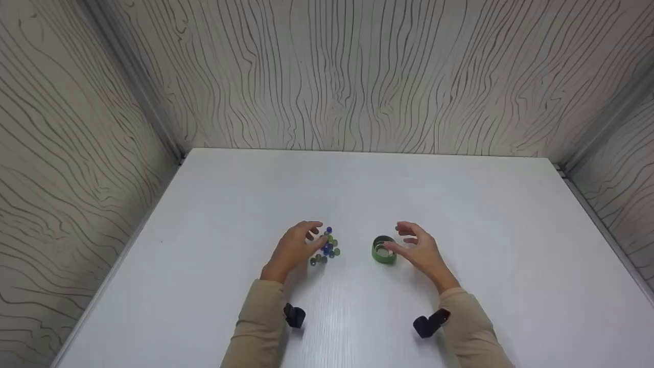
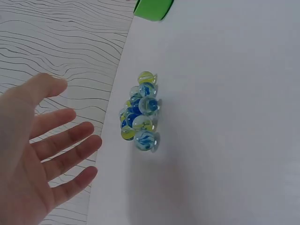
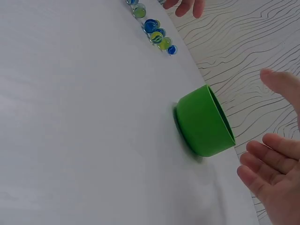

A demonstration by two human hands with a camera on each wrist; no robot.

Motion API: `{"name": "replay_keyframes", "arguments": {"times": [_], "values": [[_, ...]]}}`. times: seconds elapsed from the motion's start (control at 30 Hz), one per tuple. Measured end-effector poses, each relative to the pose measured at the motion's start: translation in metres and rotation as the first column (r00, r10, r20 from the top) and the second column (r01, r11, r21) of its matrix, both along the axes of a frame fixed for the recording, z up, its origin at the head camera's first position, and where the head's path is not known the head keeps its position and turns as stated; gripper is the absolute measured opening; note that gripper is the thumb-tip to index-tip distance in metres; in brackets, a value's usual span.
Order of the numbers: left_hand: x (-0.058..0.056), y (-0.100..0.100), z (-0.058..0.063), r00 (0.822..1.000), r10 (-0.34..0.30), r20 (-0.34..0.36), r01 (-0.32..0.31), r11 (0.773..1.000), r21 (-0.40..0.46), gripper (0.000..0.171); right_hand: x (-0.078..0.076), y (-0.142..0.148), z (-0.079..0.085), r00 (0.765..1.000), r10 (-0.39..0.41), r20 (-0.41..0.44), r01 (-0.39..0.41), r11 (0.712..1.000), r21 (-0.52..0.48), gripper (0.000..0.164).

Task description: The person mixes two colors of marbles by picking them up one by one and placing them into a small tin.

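Observation:
Several glass marbles (image 2: 143,123), blue, yellow-green and clear with swirls, lie clustered on the white table. My left hand (image 1: 296,248) is held over their left side with its fingers spread and relaxed, and its thumb overlaps the cluster in the head view. In the left wrist view that hand (image 2: 51,150) holds nothing. A short round green cup (image 3: 204,123) stands upright, mouth up, to the right of the marbles. Just right of it is my right hand (image 1: 420,250), its thumb overlapping the cup's rim in the head view. Loosely bent fingers (image 3: 269,161) show nothing between them.
The white tabletop (image 1: 230,204) stretches around both hands. A wood-grain patterned wall (image 1: 337,76) stands behind it, with similar panels at the left and right. Small black devices (image 1: 295,316) are strapped at both forearms over beige sleeves.

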State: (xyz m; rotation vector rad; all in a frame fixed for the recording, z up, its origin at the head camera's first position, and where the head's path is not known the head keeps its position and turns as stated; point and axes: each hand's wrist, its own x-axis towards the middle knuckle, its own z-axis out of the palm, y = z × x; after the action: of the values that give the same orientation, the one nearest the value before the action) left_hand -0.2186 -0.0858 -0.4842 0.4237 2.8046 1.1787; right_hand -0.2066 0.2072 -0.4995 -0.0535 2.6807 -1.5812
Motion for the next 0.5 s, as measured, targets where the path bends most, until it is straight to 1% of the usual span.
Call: {"name": "replay_keyframes", "arguments": {"times": [0.1, 0.17, 0.5], "values": [[0.002, -0.003, -0.003, 1.000, -0.024, 0.001, 0.024, 0.999, 0.021, 0.043, 0.002, -0.001, -0.004, 1.000, -0.003, 0.006, 0.003, 1.000, -0.018, 0.065], [0.003, -0.004, -0.004, 1.000, -0.029, 0.004, 0.029, 0.999, 0.022, 0.042, 0.003, -0.002, -0.005, 1.000, -0.003, 0.005, 0.003, 1.000, -0.022, 0.064], [0.007, -0.011, -0.008, 0.999, 0.007, 0.048, -0.008, 1.000, 0.010, 0.037, 0.006, -0.010, -0.013, 1.000, -0.022, 0.016, 0.024, 0.996, -0.084, 0.065]]}}
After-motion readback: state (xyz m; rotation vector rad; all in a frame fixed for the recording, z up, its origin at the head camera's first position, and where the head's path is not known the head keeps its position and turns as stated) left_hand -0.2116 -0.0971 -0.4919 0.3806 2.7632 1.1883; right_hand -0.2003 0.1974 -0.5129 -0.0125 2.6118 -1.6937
